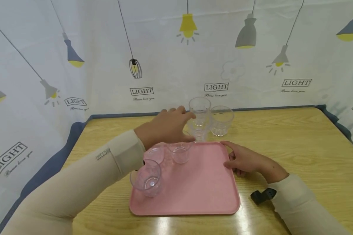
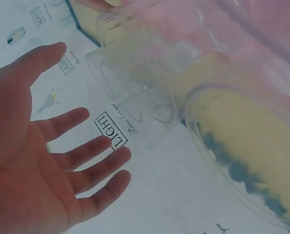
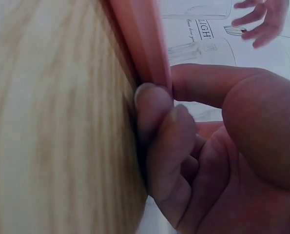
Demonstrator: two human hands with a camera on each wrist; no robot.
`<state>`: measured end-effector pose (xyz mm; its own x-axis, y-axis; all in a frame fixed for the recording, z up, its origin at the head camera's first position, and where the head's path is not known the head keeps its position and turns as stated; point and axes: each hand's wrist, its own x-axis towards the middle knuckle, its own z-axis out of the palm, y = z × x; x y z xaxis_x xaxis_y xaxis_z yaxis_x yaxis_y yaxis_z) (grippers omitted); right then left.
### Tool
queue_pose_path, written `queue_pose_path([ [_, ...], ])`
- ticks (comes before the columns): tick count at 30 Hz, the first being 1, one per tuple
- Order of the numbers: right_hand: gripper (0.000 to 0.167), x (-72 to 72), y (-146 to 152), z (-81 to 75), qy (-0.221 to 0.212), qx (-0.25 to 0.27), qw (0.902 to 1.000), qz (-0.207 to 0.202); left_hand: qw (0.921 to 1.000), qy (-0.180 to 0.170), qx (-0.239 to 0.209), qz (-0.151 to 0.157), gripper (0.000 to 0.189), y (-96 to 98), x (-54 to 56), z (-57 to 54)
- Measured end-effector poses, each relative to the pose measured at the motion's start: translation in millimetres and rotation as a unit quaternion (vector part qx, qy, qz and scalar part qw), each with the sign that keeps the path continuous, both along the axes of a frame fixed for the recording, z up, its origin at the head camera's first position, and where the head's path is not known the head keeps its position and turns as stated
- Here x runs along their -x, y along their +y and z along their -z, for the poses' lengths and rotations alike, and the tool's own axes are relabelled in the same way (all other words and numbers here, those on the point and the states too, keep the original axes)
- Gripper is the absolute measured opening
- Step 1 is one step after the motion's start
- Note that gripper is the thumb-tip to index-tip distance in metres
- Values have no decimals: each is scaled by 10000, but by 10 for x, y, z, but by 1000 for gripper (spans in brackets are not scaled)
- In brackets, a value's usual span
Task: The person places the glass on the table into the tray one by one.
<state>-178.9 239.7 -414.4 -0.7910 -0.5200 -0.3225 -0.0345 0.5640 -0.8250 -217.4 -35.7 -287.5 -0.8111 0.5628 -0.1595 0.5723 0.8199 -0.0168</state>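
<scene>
Though transparent, cups (image 1: 149, 183) plain on pink tray (image 1: 206, 182)

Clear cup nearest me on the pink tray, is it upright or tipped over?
Upright. In the head view the clear cup shows its open rim on top, with its base down on the pink tray.

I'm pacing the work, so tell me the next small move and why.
Probably curl the left hand around the apparent stack of clear cups just beyond the pink tray: its fingers are open beside the stack, holding nothing, while the right hand grips the tray's right edge, and the tray's right part is bare.
</scene>
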Motion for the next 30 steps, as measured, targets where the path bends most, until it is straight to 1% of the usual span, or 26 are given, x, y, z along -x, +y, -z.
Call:
queue_pose_path([
  [3, 80, 2, 18, 8, 40, 45, 10000, -29, 9998, -149, 152, -34, 83, 105, 64, 10],
  [9, 80, 11, 37, 27, -54, 141, 9999, -64, 9961, -771, 357, -237, 87, 272, 183, 59],
  [12, 79, 16, 35, 35, -85, 171, 9998, -52, 9942, -957, 397, -289, 87, 331, 236, 71],
  [15, 79, 18, 34, 40, -78, 149, 9999, -27, 9931, -1033, 465, -297, 87, 377, 297, 99],
  [20, 78, 23, 28, 42, -72, 123, 9999, 6, 9931, -1017, 517, -269, 86, 438, 374, 156],
  [27, 79, 20, 23, 35, -13, 45, 10000, 4, 9934, -1054, 456, -11, 86, 471, 389, 211],
  [30, 79, 21, 19, 39, -7, 38, 10000, 6, 9938, -1042, 372, 52, 84, 474, 388, 230],
])
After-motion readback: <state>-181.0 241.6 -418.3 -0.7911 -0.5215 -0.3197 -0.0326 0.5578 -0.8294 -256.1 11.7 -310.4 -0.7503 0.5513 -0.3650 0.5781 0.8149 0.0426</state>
